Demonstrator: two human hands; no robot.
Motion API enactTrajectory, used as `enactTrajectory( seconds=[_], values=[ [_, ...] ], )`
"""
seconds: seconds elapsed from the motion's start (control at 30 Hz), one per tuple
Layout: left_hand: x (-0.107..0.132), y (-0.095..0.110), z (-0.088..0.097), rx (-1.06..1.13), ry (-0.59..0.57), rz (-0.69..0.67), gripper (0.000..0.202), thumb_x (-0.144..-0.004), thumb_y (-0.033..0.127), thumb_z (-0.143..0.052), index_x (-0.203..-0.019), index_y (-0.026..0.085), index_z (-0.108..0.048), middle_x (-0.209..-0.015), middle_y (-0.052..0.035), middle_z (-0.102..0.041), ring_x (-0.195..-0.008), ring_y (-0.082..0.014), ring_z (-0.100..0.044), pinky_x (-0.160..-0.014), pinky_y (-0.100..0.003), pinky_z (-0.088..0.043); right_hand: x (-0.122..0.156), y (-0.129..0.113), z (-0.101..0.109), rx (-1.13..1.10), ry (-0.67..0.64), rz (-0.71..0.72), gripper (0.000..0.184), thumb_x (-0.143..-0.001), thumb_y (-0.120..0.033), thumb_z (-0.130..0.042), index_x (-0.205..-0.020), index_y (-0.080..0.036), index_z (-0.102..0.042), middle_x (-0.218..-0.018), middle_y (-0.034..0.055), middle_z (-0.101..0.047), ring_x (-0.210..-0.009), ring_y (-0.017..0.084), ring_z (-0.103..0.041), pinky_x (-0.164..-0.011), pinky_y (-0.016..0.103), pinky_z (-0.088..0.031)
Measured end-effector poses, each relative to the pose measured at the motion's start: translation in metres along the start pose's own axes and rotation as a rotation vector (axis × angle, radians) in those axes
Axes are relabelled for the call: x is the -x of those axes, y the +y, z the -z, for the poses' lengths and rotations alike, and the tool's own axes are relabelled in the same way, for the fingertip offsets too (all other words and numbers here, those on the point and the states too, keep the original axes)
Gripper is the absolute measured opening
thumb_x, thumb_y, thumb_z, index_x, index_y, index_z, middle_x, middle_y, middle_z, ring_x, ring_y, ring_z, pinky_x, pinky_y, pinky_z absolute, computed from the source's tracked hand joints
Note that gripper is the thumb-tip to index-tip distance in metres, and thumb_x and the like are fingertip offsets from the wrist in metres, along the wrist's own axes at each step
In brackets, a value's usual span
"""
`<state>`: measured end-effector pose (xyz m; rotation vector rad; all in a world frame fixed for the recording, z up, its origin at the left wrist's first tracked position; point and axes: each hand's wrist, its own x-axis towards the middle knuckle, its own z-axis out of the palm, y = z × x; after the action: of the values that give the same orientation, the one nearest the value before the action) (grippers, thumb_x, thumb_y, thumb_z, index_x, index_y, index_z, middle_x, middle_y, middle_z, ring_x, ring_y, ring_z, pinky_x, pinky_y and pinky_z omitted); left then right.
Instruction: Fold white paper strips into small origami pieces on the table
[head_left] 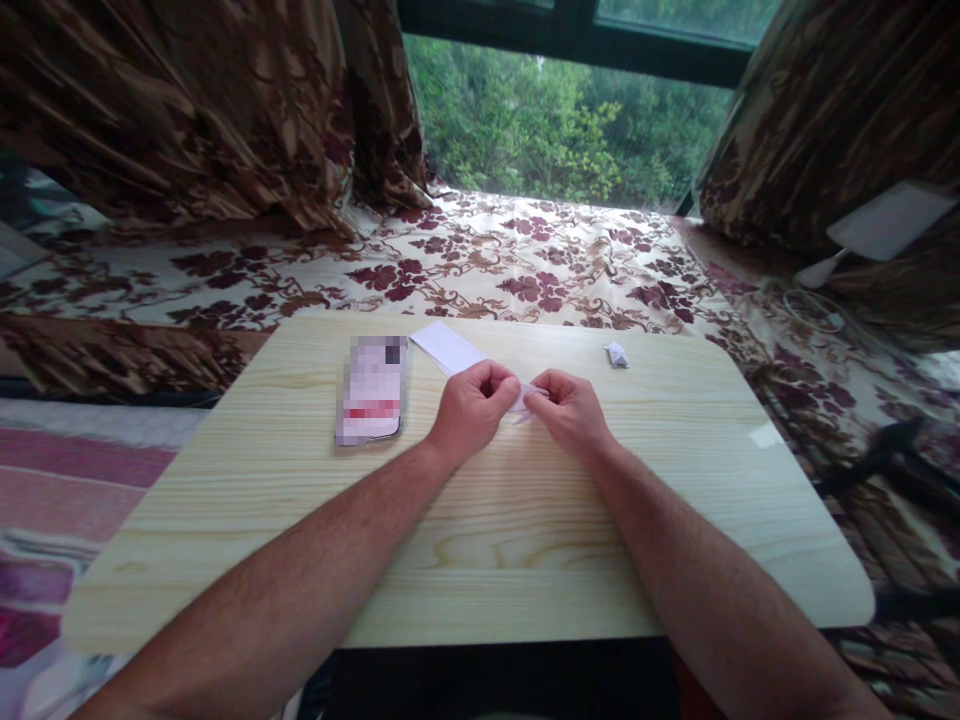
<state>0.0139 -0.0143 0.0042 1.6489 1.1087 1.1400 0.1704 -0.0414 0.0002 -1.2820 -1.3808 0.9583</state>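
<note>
seemingly mid-fold, pinching the strip tight in left hand and right hand, needing next a firm, even crease.

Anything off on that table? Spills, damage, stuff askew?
Nothing spilled or damaged. The left hand and right hand pinch a white paper strip that runs slantwise toward the far edge of the table. A small folded paper bit lies alone near that edge. The phone lies flat, slightly tilted.
</note>
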Motion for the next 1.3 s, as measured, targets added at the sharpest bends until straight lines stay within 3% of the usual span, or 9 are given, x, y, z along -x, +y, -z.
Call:
enactTrajectory(
  seconds=[0.4,0.87,1.3],
  values=[
    [0.0002,-0.0003,0.0005,0.084,-0.079,-0.011,0.018,-0.080,0.033,-0.066,-0.080,0.015,-0.066,-0.066,0.0011,-0.058,-0.060,-0.0109,-0.048,-0.055,-0.023,-0.038,0.0013,-0.0015,0.0016,0.045,0.001,0.009,0.016,-0.076,-0.028,-0.062,-0.065,-0.017,-0.057,-0.056,-0.0044,-0.046,-0.053,0.009,-0.038,-0.048,0.024,-0.028],
    [-0.0017,-0.0039,0.0004,0.023,-0.080,-0.062,0.016,-0.082,0.032,-0.064,-0.080,0.016,-0.066,-0.064,0.0020,-0.054,-0.059,-0.0106,-0.046,-0.056,-0.024,-0.036,0.0018,-0.0032,0.0012,0.066,0.029,0.043,0.019,-0.078,-0.031,-0.063,-0.066,-0.017,-0.059,-0.057,-0.0040,-0.047,-0.052,0.009,-0.038,-0.048,0.023,-0.029],
    [-0.0013,-0.0065,0.0008,-0.019,-0.097,-0.067,0.018,-0.083,0.034,-0.062,-0.081,0.016,-0.066,-0.071,-0.0013,-0.062,-0.065,-0.0131,-0.053,-0.060,-0.025,-0.041,0.0023,-0.0026,0.0007,0.064,0.057,0.059,0.017,-0.076,-0.030,-0.064,-0.066,-0.017,-0.061,-0.057,-0.0029,-0.050,-0.052,0.010,-0.042,-0.048,0.024,-0.030]
  ],
)
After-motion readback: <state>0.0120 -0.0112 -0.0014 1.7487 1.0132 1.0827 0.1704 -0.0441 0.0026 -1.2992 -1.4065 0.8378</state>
